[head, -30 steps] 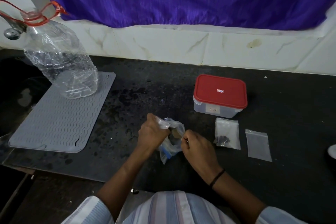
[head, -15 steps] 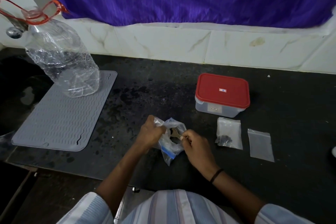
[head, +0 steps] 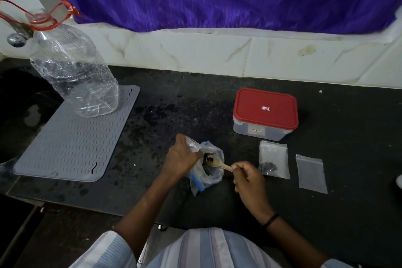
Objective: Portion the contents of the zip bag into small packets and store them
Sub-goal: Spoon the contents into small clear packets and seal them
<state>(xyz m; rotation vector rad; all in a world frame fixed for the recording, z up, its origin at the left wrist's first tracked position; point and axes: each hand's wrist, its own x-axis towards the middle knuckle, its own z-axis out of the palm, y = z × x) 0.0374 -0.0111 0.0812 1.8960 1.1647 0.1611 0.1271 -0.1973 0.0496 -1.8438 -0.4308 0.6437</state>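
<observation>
Zip bag (head: 210,166) stands on the dark surface (head: 174,102) in front of me, mouth open, dark bits inside. My left hand (head: 181,155) grips the bag's upper edge and holds it open. My right hand (head: 247,177) pinches the handle of a wooden spoon (head: 218,162); its bowl sits in the bag's mouth with a dark bit on it.

Right of the bag, just beside my right hand: a small packet (head: 274,160) lying flat with a dark clump at its bottom. Next one further right, empty packet (head: 311,173), also flat, apart from the first.

Behind the packets: clear box (head: 261,130) with red lid (head: 265,107) on; contents not visible.

Far left: grey ribbed mat (head: 71,141), crumpled clear plastic bottle (head: 71,74) standing on its far end.
</observation>
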